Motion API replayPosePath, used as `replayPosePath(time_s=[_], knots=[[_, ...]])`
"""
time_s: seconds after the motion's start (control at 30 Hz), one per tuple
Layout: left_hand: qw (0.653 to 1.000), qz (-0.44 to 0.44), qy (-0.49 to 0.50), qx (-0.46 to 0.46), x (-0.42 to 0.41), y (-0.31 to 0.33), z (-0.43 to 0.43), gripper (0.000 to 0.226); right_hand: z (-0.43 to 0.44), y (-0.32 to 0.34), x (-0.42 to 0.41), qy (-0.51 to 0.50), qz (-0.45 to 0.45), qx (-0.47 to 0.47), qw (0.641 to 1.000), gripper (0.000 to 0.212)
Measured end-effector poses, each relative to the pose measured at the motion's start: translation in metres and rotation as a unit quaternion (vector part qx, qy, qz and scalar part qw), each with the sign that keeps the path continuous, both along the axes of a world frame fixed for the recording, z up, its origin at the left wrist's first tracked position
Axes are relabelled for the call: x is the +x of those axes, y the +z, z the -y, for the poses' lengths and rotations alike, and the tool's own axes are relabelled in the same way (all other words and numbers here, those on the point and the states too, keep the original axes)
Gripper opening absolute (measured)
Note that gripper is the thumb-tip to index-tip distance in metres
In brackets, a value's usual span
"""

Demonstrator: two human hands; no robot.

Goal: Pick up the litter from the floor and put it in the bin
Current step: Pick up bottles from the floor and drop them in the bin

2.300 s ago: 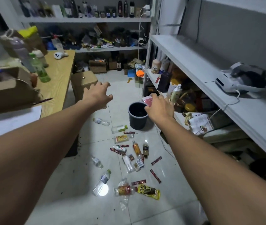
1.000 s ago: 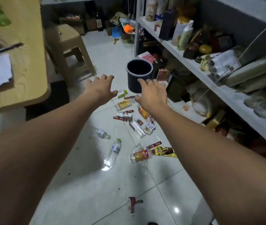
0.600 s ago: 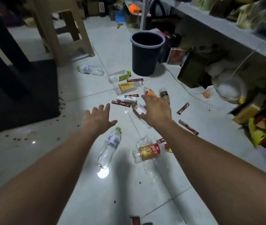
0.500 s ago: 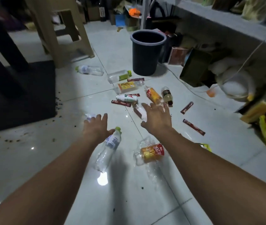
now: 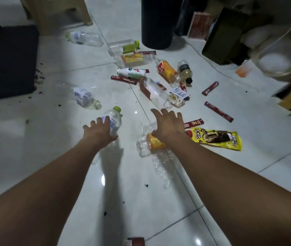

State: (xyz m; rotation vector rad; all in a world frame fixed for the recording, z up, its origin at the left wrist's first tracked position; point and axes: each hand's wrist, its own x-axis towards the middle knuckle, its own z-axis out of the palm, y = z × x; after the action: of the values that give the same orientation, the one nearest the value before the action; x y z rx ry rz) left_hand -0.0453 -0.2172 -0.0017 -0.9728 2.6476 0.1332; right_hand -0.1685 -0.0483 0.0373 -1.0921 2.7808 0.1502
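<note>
Much litter (image 5: 156, 94) is spread over a glossy white tiled floor (image 5: 52, 166), and the pick-up stage is judged to be in hand, with nothing yet lifted. A dark mat (image 5: 8, 59) and the legs of a tan stool (image 5: 57, 16) are seen at left; boxes (image 5: 230, 32) are stacked at right. The black bin (image 5: 157, 25) stands upright at the far edge of the spill, well apart from both hands, its mouth cut off by the frame. A yellow wrapper (image 5: 217, 138) lies just beside a crushed orange-label bottle (image 5: 151, 143), over which the right hand (image 5: 167, 125) is spread wide. The left hand (image 5: 99, 129) is laid, fingers splayed, on a green-capped bottle (image 5: 113, 118). Neither hand is closed round anything, and whether the right touches its bottle cannot be told. Next, fingers would need to be wrapped round each bottle before a carry to the bin. Dark crumbs (image 5: 39, 75) are scattered near the mat.
</note>
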Motion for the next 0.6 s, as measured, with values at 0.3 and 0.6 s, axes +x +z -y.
replayPosePath(time_s=[0.3, 0.6], knots=[[0.996, -0.014, 0.085, -0.003, 0.007, -0.033, 0.012, 0.105, 0.001, -0.009, -0.021, 0.014, -0.002, 0.001, 1.0, 0.077], [0.995, -0.061, 0.08, 0.023, 0.004, -0.008, 0.027, 0.108, -0.007, -0.023, -0.017, 0.064, 0.054, 0.053, 0.995, 0.08]])
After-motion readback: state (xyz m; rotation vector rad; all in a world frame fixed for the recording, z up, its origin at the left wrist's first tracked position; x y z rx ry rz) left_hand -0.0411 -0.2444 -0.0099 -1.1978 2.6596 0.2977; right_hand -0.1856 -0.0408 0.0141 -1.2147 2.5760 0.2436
